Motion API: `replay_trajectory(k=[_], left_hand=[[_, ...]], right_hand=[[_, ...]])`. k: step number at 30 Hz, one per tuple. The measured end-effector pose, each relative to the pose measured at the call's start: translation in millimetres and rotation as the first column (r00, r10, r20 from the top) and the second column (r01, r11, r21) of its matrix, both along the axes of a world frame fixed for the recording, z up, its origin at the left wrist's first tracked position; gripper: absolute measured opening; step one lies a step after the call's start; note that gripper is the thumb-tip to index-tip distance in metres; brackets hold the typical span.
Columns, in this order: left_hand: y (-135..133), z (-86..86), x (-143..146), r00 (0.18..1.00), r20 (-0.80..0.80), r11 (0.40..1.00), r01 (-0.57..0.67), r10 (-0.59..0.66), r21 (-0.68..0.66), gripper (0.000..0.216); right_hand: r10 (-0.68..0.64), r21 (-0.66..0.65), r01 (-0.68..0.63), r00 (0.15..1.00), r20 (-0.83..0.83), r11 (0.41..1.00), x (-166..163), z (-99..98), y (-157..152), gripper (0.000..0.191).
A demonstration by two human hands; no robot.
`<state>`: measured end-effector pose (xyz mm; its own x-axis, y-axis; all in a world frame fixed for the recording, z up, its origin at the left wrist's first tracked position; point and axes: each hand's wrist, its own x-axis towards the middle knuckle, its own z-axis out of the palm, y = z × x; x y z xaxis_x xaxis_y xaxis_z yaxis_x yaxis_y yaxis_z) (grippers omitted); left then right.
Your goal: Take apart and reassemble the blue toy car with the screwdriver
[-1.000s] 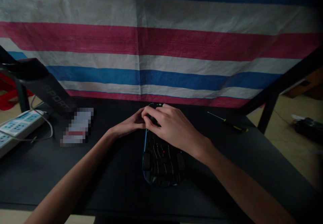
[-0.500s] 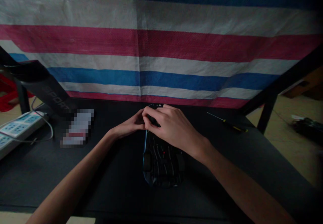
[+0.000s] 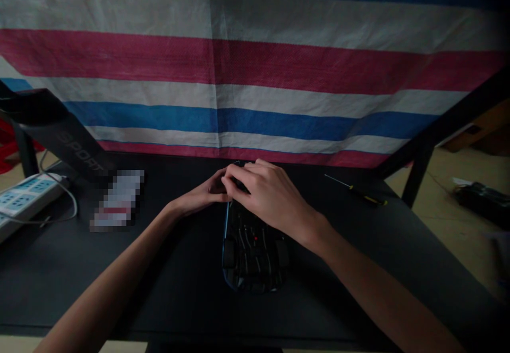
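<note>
A dark toy car with a blue edge lies bottom-up in the middle of the black table, a small red spot on its underside. My right hand rests over its far end, fingers curled and pinched on that end. My left hand comes in from the left and meets the right fingertips at the car's far left corner, fingers bent. What the fingertips pinch is hidden. The scene is dim.
A thin screwdriver with a yellow-marked handle lies to the right. A blurred white packet lies to the left, a white power strip with a cable beyond it. A striped tarp hangs behind; a dark slanted panel stands at left.
Both hands stay on the car's far end with hardly any motion. The view has shifted slightly, so everything sits a little lower and to the left.
</note>
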<state>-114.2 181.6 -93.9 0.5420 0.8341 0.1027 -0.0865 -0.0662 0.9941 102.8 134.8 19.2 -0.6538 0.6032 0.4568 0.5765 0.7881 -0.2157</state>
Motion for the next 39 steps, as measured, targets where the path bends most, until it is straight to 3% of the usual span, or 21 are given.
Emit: replay_trajectory(k=[4,6,8,12,20,27,36,39], left_hand=[[1.2,-0.3,-1.9,1.0,-0.025,1.0,0.007,-0.007,0.007,0.058],[2.2,0.0,-2.4,0.999,-0.047,1.0,0.009,-0.008,0.026,0.059],[2.7,0.4,-2.3,0.999,-0.048,0.999,0.009,-0.008,0.031,0.066],[2.4,-0.4,-1.3,0.999,-0.026,0.999,0.032,-0.033,-0.018,0.079],[0.9,1.4,0.4,1.0,-0.014,1.0,0.018,-0.018,0.003,0.064],[-0.2,1.0,-0.5,1.0,-0.012,1.0,0.002,-0.002,-0.001,0.065],[1.5,-3.1,-3.0,1.0,-0.014,1.0,0.013,-0.013,-0.004,0.075],[2.0,-4.2,-3.5,1.0,-0.006,1.0,0.008,-0.008,-0.012,0.082]], right_hand=[[0.082,0.029,-0.082,0.996,-0.016,0.996,-2.2,-1.6,-1.9,0.013],[0.049,0.027,-0.049,0.999,-0.016,0.998,-2.6,-2.3,-2.1,0.012],[0.018,0.011,-0.018,1.0,-0.002,1.0,-2.2,-2.5,-1.4,0.015],[0.076,0.01,-0.076,0.997,-0.02,0.997,-0.2,-1.6,0.1,0.01],[0.09,0.001,-0.09,0.996,-0.022,0.996,1.8,-1.3,0.3,0.015],[0.119,0.029,-0.118,0.993,-0.009,0.993,2.5,-1.4,0.0,0.018],[0.062,0.051,-0.062,0.998,0.011,0.997,-0.5,-0.7,-1.9,0.008],[0.038,0.045,-0.039,0.999,0.019,0.998,0.3,0.2,-2.3,0.017]])
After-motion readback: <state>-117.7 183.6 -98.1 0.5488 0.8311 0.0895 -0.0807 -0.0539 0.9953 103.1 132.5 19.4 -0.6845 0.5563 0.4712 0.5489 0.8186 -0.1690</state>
